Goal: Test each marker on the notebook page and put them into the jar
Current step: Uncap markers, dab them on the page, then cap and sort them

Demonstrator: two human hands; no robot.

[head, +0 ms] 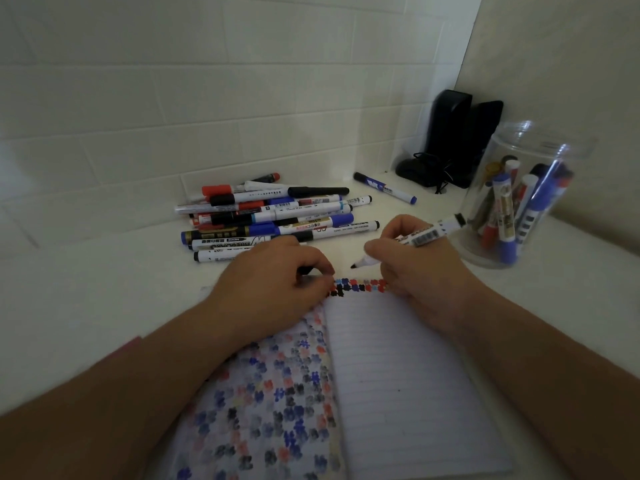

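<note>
- Head view, left side: a pile of markers (273, 216) lies on the white counter (86, 306) against the tiled wall (173, 98). My judgement is that these are the ones left to test; I make it more than a dozen.
- Left hand (277, 278) rests on the top edge of the open notebook (398, 375), fingers curled around something small and dark, probably the cap; too little shows to be sure.
- Notebook, left page: covered in blue, black and red test blots. Right page: one row of blots (360, 286) along the top edge only, lined paper below it bare.
- Right hand (412, 261) pinches an uncapped marker (415, 239), its dark tip pointing left, just above the row of blots. Contact with the paper cannot be told. Step in hand looks like testing this one.
- One blue-capped marker (384, 188) lies apart from the pile, farther back.
- Right side: clear jar (519, 195), upright, holds several markers standing on end, blue and red among them. Judged as the finished batch; task roughly part-way, pile larger than jar contents.
- Dark speakers (457, 140) stand in the corner behind.
</note>
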